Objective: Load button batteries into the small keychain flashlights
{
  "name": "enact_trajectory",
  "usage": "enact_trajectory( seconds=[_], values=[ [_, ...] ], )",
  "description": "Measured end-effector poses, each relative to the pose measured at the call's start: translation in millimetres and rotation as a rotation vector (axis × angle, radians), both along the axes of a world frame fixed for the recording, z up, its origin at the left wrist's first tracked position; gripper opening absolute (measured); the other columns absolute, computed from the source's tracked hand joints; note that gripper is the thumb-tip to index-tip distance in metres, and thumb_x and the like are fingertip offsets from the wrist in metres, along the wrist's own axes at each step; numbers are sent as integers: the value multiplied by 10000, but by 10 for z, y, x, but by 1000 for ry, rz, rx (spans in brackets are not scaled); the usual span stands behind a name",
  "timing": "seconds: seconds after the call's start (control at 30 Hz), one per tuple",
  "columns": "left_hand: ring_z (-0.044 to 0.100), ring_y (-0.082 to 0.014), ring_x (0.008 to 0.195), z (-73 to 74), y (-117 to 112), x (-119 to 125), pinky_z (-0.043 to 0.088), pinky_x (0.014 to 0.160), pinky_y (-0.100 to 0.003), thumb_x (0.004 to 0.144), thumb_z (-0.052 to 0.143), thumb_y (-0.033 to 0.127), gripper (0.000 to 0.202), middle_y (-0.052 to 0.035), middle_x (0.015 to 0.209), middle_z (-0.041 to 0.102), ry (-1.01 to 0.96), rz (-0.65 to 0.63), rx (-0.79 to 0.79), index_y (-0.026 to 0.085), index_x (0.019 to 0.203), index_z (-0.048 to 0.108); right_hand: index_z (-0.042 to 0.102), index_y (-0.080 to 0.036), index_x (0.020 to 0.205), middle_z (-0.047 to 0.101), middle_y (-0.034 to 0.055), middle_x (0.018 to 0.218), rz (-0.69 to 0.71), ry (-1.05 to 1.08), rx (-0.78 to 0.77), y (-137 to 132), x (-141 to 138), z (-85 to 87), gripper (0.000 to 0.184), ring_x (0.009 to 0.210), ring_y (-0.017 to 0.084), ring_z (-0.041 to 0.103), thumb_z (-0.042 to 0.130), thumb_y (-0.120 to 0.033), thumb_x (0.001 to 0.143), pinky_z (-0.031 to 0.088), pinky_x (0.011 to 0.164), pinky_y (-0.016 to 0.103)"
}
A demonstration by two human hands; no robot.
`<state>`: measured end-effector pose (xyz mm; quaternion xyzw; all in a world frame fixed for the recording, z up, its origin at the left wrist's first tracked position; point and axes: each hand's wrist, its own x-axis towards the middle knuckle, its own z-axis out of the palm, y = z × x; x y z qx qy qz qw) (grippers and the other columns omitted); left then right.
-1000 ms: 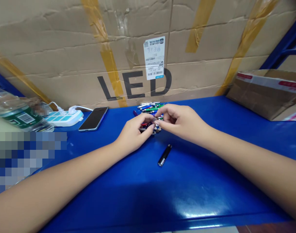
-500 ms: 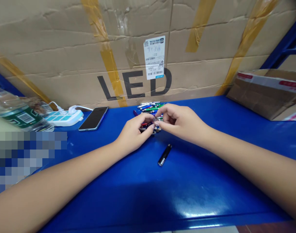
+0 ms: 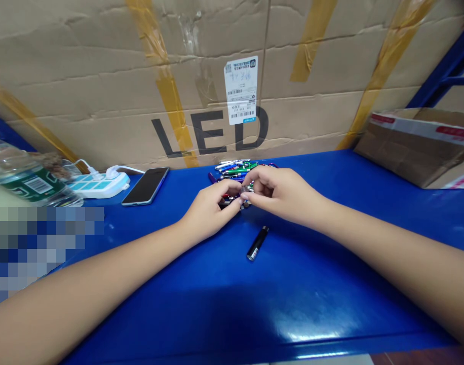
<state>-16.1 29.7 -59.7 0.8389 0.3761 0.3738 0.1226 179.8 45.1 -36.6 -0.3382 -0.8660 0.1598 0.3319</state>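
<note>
My left hand (image 3: 213, 205) and my right hand (image 3: 279, 190) meet at the fingertips above the middle of the blue table (image 3: 171, 304). Both are closed in a pinch around a small, shiny, clear or silvery piece (image 3: 245, 189), too small to name. Just behind the fingers lies a pile of pens and small shiny items (image 3: 235, 170) in white, green, blue and red, partly hidden by my hands. Nearer to me, a short black cylinder (image 3: 258, 243) with a silvery end and a white label, like a small flashlight, rests untouched on the table.
At the left are a phone (image 3: 146, 186), a white power strip (image 3: 99, 185) with plugs in it, and a plastic bottle (image 3: 32, 180). A large cardboard sheet marked LED (image 3: 121, 91) stands along the back. An open cardboard box (image 3: 410, 147) sits at the right.
My right hand has dropped very slightly, with both hands still pinched together at the small piece. The black cylinder lies as before.
</note>
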Motion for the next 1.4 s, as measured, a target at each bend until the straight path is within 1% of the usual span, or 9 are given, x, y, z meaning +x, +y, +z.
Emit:
enact_trajectory(
  seconds=[0.33,0.53,1.0,1.13,1.23,1.33,1.4],
  values=[
    [660,-137,792,-19,17,-6,532,744,-263,888,547,248,160,-24,934,711,11,-3,-10,198,1024,615,576,-181,880,535,-60,589,-9,-25,2,-5,-12,13,94,541,101,489,593,-256,825,318,541,223],
    [660,-135,813,-12,15,-4,524,753,-251,885,552,238,158,-21,950,712,23,-9,5,196,1026,610,576,-178,875,540,-56,594,-12,-27,6,-21,-3,13,105,545,100,494,597,-270,830,324,540,221],
    [667,-144,798,-6,16,7,527,729,-250,882,555,236,173,-18,951,716,24,4,-29,201,1037,623,583,-185,900,546,-55,583,-52,-44,10,-4,23,23,136,540,104,493,595,-302,832,322,534,232],
    [667,-152,821,-1,16,5,537,736,-263,886,551,236,204,-31,965,715,18,67,-34,191,1072,619,592,-182,913,582,-40,618,-55,4,-33,15,55,52,159,563,108,522,594,-321,836,349,543,237],
    [664,-152,827,2,19,3,543,753,-277,875,564,228,221,-44,987,712,-9,120,-32,176,1084,615,588,-183,928,598,-29,637,-76,77,-31,56,114,93,171,560,112,531,581,-332,845,360,535,246],
    [663,-152,821,4,19,5,547,756,-288,865,574,219,209,-48,986,712,-10,123,-27,176,1064,618,593,-177,943,598,-19,641,-120,114,-22,92,168,121,205,560,120,537,581,-357,847,362,523,254],
    [665,-156,816,4,18,7,547,751,-289,860,582,220,200,-45,967,714,1,115,-27,177,1050,624,598,-168,988,619,-6,674,-86,110,-55,98,180,120,251,592,130,563,588,-372,843,381,535,256]
  ],
)
